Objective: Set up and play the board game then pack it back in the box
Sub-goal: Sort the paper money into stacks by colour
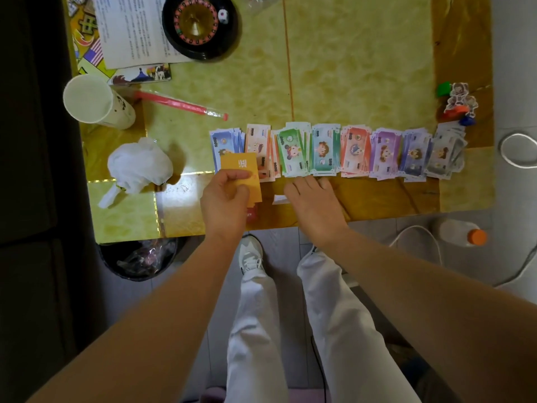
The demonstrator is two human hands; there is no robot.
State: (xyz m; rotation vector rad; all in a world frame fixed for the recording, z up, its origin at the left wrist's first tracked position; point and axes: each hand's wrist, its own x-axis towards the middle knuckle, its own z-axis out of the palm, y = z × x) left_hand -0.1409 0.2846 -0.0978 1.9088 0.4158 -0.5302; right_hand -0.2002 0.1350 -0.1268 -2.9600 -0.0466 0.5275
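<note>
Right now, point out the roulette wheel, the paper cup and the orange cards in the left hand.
roulette wheel [195,23], head view, on its gold hub.
paper cup [87,98], head view, on its white inside.
orange cards [241,165], head view, on the top card's face.

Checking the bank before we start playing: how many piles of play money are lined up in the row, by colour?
blue pile: 1
peach pile: 1
green pile: 1
teal pile: 1
red pile: 1
purple pile: 1
lavender-blue pile: 1
grey pile: 1
Total: 8 piles
</note>
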